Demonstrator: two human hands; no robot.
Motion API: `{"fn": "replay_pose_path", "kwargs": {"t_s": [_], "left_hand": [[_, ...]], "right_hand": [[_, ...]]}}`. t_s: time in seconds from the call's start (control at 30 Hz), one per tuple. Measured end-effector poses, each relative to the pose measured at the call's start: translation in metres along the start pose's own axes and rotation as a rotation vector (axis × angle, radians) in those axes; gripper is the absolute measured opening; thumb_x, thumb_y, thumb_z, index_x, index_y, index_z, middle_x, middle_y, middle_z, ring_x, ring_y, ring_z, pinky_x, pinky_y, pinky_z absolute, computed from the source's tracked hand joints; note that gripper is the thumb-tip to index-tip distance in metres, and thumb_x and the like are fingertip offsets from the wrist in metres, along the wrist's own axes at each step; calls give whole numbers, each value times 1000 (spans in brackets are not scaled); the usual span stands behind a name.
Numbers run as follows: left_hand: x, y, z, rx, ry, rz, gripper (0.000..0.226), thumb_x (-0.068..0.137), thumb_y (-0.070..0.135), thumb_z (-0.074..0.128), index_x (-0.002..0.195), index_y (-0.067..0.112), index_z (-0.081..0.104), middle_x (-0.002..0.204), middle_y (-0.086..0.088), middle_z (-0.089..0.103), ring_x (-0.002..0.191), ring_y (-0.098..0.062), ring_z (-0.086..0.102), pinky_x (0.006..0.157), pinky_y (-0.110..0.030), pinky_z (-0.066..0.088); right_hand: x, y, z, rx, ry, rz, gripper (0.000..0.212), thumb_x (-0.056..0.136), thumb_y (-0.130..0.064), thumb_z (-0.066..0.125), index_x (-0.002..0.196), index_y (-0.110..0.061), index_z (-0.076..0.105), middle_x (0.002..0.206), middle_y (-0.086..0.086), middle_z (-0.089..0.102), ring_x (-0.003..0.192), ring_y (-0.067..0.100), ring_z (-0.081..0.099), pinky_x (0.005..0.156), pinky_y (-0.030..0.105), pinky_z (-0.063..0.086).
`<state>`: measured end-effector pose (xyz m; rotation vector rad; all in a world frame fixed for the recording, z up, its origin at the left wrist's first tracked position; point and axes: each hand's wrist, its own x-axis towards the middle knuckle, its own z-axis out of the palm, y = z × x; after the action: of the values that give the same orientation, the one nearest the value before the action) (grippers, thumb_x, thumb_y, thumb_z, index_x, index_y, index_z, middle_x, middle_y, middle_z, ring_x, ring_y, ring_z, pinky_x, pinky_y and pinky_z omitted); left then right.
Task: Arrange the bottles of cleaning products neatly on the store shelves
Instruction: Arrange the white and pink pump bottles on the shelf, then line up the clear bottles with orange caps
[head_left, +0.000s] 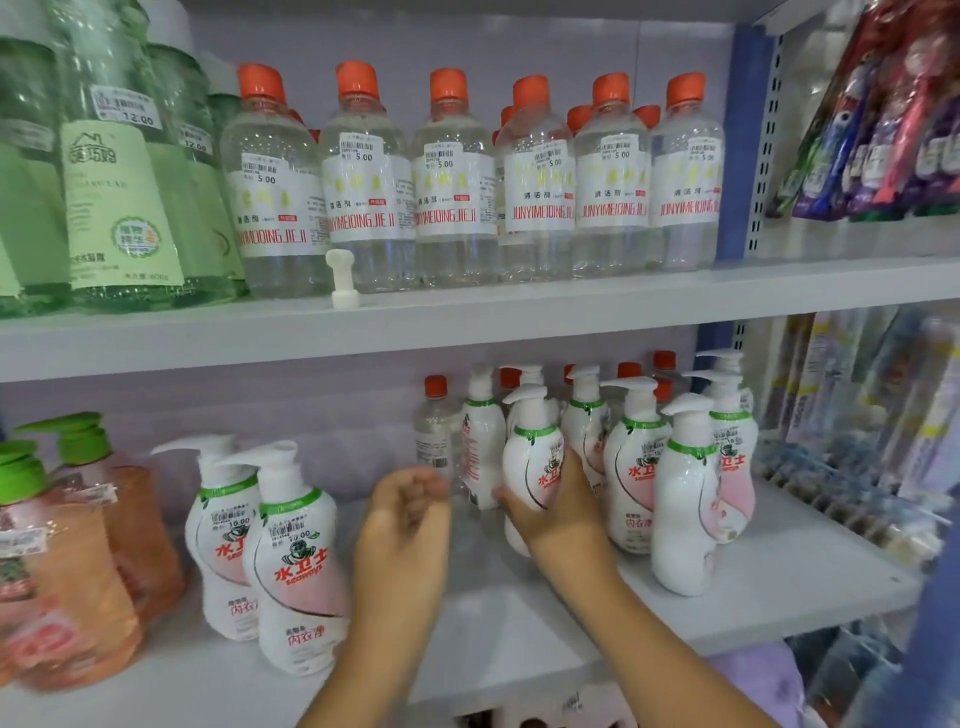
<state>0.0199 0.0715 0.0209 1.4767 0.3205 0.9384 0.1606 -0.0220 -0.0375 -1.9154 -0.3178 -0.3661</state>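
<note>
On the lower shelf (779, 587), my right hand (558, 512) is wrapped around a white pump bottle (530, 452) with a green collar and pink label. Several more white pump bottles (680, 499) stand in a cluster to its right and behind it. Two white pump bottles (280, 556) stand apart at the left. My left hand (408, 512) hovers between the two groups, fingers loosely curled and holding nothing. A clear bottle with an orange cap (434, 431) stands just behind it.
The upper shelf (519, 312) carries a row of clear orange-capped bottles (452, 176), green bottles (114, 171) at the left and a loose white pump head (343, 278). Orange-pink pump bottles (78, 566) stand at the lower left. Packaged goods (883, 114) hang at the right.
</note>
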Motion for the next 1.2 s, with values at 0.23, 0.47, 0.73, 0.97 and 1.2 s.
{"fn": "replay_pose_path", "kwargs": {"t_s": [0.23,0.47,0.73,0.97,1.2], "left_hand": [[135,-81,70,256,74,-227,60,88,25,67,143,18,46,143,-15,52,126,-35,56,103,-42,50],[151,-106,80,311,-61,-169,84,88,27,74,158,22,28,150,-15,47,130,-35,55,88,-28,41],[93,-92,52,365,-2,-66,71,85,32,74,146,30,38,124,-10,50,104,-34,64,90,-45,56],[-7,-70,-22,329,-105,88,69,87,24,73,146,40,39,125,2,62,113,-13,63,92,-31,51],[-21,-63,-39,258,-158,111,80,71,52,69,145,48,40,136,12,60,125,-7,58,107,-42,47]], "right_hand": [[-13,27,-10,-6,98,-58,84,80,-42,81,148,-23,36,138,-5,56,128,14,54,107,33,45],[-13,37,-14,19,51,-67,78,81,-52,75,145,-29,38,136,-10,56,126,9,54,106,29,45],[-12,36,-10,-70,57,-85,80,86,-48,73,149,-16,36,143,4,50,130,24,51,102,39,48],[-1,12,18,-31,-258,19,81,92,-51,63,154,-21,20,147,0,38,133,20,44,108,31,38],[15,-18,60,-26,-654,-95,58,93,-16,66,143,-11,38,136,10,53,123,26,55,108,39,45]]}}
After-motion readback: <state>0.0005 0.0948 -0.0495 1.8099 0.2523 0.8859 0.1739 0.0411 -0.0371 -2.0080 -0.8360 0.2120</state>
